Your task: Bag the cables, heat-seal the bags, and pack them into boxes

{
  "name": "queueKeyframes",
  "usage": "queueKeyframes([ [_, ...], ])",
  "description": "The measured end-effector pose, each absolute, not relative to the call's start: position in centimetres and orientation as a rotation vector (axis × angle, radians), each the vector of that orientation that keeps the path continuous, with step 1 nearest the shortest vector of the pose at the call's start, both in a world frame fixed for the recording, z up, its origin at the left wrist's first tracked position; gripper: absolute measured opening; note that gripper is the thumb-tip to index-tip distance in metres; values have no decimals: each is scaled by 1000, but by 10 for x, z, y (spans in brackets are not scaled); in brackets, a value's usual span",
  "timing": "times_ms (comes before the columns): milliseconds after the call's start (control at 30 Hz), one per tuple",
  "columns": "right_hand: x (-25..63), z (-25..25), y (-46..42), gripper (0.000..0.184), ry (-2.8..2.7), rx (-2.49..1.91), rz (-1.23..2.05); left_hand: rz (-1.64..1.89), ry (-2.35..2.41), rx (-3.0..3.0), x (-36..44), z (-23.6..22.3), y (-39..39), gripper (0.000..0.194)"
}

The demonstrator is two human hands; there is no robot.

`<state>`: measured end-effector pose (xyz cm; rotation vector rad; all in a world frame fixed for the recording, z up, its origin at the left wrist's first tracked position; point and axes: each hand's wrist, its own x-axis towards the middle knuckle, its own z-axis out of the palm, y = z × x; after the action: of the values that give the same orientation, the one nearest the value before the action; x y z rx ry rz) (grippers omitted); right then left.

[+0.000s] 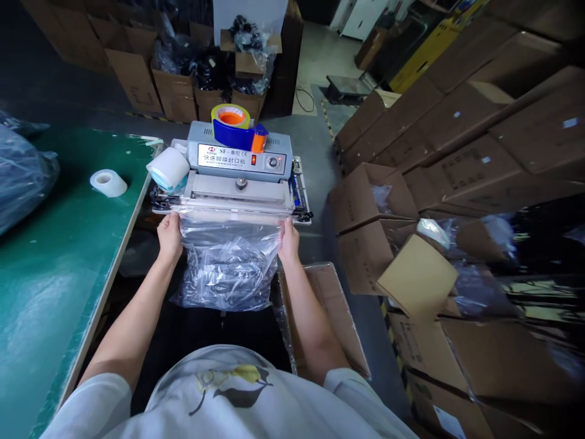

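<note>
A clear plastic bag [228, 268] with dark items inside hangs between my two hands, its upper edge stretched flat. My left hand [170, 236] pinches the bag's upper left corner. At the upper right corner my right hand [288, 241] grips it the same way. The bag's mouth lies at the front jaw of a grey foot-pedal sealing machine [242, 160]; whether the edge is between the jaws I cannot tell. On top of the machine rests a blue tape dispenser [233, 135] with a yellow roll of tape [231, 114].
A white roll [168, 167] sits at the machine's left end. Left is a green table [55, 280] with a smaller white roll [108, 183] and a large plastic bag [22, 177]. Cardboard boxes [370, 195] line the right side; a flattened carton [333, 305] stands beside my right arm.
</note>
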<state>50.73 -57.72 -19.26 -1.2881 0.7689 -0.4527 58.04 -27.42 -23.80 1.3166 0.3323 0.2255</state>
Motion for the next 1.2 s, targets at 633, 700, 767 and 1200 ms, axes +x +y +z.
queueKeyframes([
  [633,500,-203,-583,64,741,-1294,-416,188,367,1237,576,-231,-276,45],
  [700,501,-203,-583,65,738,-1285,-423,185,372,1235,577,-231,-277,44],
  [767,502,-203,-583,66,723,-1276,-437,185,382,1235,578,-230,-277,44],
  [1200,494,-173,-571,84,586,-1517,-630,242,291,1197,572,-212,-278,45],
])
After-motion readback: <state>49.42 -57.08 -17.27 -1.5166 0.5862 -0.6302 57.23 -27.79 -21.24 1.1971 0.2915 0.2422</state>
